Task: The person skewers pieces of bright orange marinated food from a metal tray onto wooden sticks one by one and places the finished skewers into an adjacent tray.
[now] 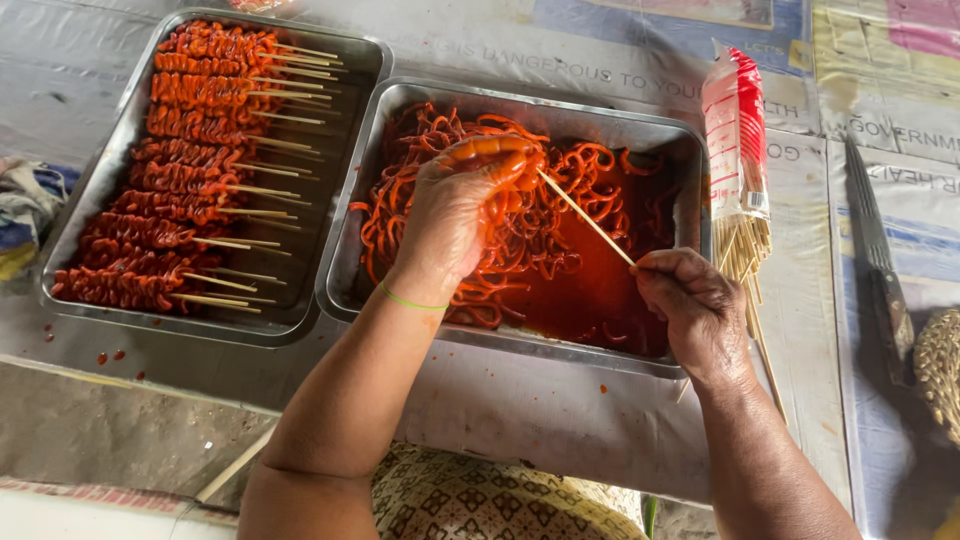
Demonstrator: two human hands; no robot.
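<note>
My left hand (460,205) is closed on a strip of red marinated meat (490,150) above the right steel tray (520,105). That tray holds a tangle of coiled red strips (520,230) in red sauce. A thin wooden skewer (585,215) is pinched in my right hand (695,305), and its tip points into the strip that the left hand holds. The left steel tray (345,150) carries several finished skewers of red meat (170,170) laid in rows, sticks pointing right.
A red-and-white packet of bare wooden skewers (740,160) lies right of the trays. Further right are a long dark knife (880,260) and a woven object (940,365). Printed plastic sheeting (620,50) covers the surface. A crumpled cloth (25,205) sits at left.
</note>
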